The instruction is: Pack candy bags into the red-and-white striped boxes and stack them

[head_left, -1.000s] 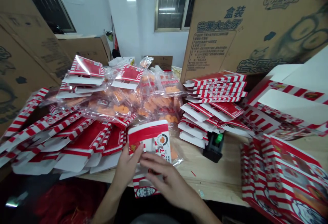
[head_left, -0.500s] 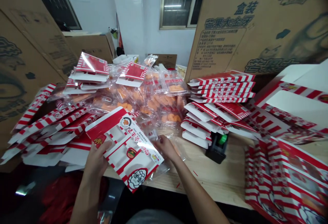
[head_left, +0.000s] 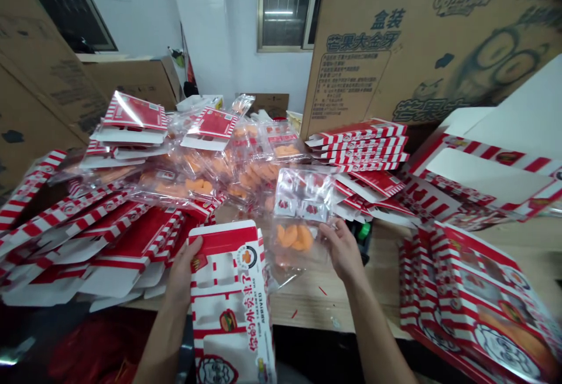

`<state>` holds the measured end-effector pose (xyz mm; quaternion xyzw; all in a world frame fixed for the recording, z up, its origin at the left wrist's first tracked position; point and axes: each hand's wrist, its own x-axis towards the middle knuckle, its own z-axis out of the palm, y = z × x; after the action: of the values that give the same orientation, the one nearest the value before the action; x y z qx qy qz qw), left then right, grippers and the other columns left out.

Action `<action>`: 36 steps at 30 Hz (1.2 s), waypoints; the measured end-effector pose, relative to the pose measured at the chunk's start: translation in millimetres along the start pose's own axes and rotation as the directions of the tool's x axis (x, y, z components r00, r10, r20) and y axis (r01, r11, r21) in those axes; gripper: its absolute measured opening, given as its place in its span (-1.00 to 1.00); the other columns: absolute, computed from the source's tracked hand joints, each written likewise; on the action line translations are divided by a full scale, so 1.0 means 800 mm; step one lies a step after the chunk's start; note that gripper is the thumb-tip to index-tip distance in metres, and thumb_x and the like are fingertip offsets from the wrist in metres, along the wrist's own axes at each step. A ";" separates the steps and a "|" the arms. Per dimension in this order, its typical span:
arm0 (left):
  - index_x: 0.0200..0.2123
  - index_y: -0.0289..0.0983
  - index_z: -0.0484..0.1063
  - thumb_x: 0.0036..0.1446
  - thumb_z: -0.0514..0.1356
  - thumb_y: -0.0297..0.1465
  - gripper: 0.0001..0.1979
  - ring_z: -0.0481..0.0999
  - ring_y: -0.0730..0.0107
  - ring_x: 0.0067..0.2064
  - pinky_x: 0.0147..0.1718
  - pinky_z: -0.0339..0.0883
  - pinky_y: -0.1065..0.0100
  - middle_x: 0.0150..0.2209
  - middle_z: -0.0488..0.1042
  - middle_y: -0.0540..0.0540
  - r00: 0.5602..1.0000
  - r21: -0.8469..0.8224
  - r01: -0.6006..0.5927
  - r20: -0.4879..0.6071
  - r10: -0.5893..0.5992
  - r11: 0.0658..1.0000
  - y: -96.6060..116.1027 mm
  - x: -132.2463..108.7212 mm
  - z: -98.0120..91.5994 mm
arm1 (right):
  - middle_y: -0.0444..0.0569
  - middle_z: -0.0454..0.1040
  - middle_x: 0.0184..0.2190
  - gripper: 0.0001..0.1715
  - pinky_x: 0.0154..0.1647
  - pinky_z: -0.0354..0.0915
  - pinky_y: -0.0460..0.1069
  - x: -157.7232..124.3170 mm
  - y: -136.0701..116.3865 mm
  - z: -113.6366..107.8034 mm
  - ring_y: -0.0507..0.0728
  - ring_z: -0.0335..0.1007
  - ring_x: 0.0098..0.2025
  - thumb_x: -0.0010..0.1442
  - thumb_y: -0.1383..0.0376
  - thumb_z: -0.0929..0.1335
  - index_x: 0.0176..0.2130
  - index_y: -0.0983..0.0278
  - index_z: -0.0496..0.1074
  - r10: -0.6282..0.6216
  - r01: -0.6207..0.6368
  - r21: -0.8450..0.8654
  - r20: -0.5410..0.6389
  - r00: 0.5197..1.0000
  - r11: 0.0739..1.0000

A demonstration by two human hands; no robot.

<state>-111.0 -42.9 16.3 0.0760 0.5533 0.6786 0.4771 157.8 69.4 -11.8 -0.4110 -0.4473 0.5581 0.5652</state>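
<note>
My left hand [head_left: 182, 273] grips the edge of a flat red-and-white printed cardboard box blank [head_left: 230, 308], which hangs down over the table's front edge. My right hand [head_left: 342, 249] pinches the side of a clear plastic bag [head_left: 298, 220] holding orange gummy pieces [head_left: 294, 237]. The bag is raised beside the blank, with the two apart. A heap of similar sealed bags [head_left: 246, 167] lies just beyond my hands. A black tape dispenser [head_left: 363, 232] with a green part sits mostly hidden behind my right hand.
Stacks of flat printed blanks [head_left: 109, 249] cover the left of the wooden table [head_left: 316, 302], with more [head_left: 360, 144] at the back right. Printed boxes [head_left: 474, 302] lie at the front right. Large cartons [head_left: 395, 38] stand behind, and red material [head_left: 88, 337] lies below the table's left front edge.
The blank has turned upright and dropped lower in my left hand. My right hand has lifted a clear bag of orange pieces off the table. The view has shifted slightly.
</note>
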 end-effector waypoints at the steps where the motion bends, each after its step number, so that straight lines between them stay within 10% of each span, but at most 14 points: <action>1: -0.29 -0.32 0.41 -0.06 0.21 -0.43 -0.80 0.59 0.26 -0.39 -0.38 0.48 0.31 -0.47 0.56 -0.04 0.999 -0.009 0.011 0.040 -0.011 1.000 -0.003 0.001 0.005 | -0.28 0.29 -0.61 -0.64 -0.50 0.15 -0.12 0.001 -0.001 0.001 -0.04 0.16 -0.57 -0.09 0.12 0.45 -0.42 0.22 0.25 -0.025 0.027 0.040 -0.049 0.999 0.999; 7: -0.29 -0.27 0.41 -0.22 0.34 -0.34 -0.65 0.59 0.23 -0.38 -0.40 0.46 0.33 -0.49 0.55 0.00 0.967 0.003 0.020 0.254 -0.021 1.000 -0.027 -0.011 0.038 | -0.23 0.43 -0.46 -0.62 -0.30 0.31 -0.06 0.001 -0.013 0.031 0.01 0.39 -0.38 -0.14 0.14 0.47 -0.37 0.18 0.25 -0.058 0.094 0.239 -0.154 0.986 0.967; 12: -0.37 -0.28 0.40 -0.28 0.39 -0.29 -0.63 0.57 0.25 -0.42 -0.43 0.42 0.36 -0.52 0.53 0.00 0.925 0.073 0.054 0.371 -0.078 0.996 -0.042 -0.027 0.064 | -0.15 0.53 -0.30 -0.63 -0.21 0.37 0.04 -0.009 -0.023 0.053 0.12 0.47 -0.25 -0.13 0.20 0.48 -0.30 0.16 0.33 0.092 -0.112 0.371 0.071 0.993 0.922; 19: -0.17 -0.15 0.29 -0.15 0.33 -0.20 -0.55 0.50 0.46 -0.46 -0.47 0.35 0.49 -0.42 0.49 0.11 0.949 0.073 -0.101 0.307 0.074 0.992 -0.052 -0.034 0.060 | -0.13 0.55 -0.30 -0.60 -0.25 0.36 0.01 -0.009 -0.027 0.015 0.13 0.49 -0.27 -0.18 0.29 0.48 -0.27 0.18 0.38 0.206 -0.255 0.146 0.290 0.935 0.956; 28: -0.59 -0.31 0.39 -0.18 0.32 -0.16 -0.68 0.40 0.46 -0.54 -0.55 0.26 0.50 -0.60 0.43 0.04 0.888 0.283 -0.162 0.460 0.014 0.946 -0.049 -0.023 0.057 | -0.07 0.51 -0.17 -0.56 -0.21 0.34 -0.01 -0.007 -0.045 0.007 0.11 0.45 -0.22 -0.08 0.23 0.46 -0.15 0.19 0.40 0.251 -0.247 -0.068 0.450 0.857 0.967; 32: -0.62 -0.33 0.45 -0.23 0.34 -0.20 -0.71 0.41 0.38 -0.54 -0.56 0.27 0.45 -0.62 0.45 -0.02 0.846 0.376 -0.176 0.530 -0.055 0.910 -0.038 -0.022 0.067 | -0.09 0.47 -0.15 -0.32 -0.26 0.33 -0.04 0.016 -0.066 0.024 0.07 0.41 -0.22 -0.08 0.21 0.46 0.05 0.12 0.29 -0.072 0.074 -0.005 0.163 0.984 0.997; 36: -0.54 -0.29 0.44 -0.20 0.32 -0.19 -0.72 0.42 0.37 -0.51 -0.51 0.30 0.42 -0.58 0.45 0.01 0.846 0.379 -0.221 0.532 -0.016 0.898 -0.049 -0.025 0.070 | -0.18 0.47 -0.43 -0.33 -0.48 0.23 -0.11 0.049 -0.084 0.026 0.00 0.31 -0.47 -0.08 0.23 0.46 0.05 0.14 0.34 -0.158 0.162 -0.073 0.052 0.986 0.984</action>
<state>-43.1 -22.3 13.8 0.3901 0.5323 0.5194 0.5428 154.8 105.0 60.5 -0.3821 -0.5131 0.5026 0.5815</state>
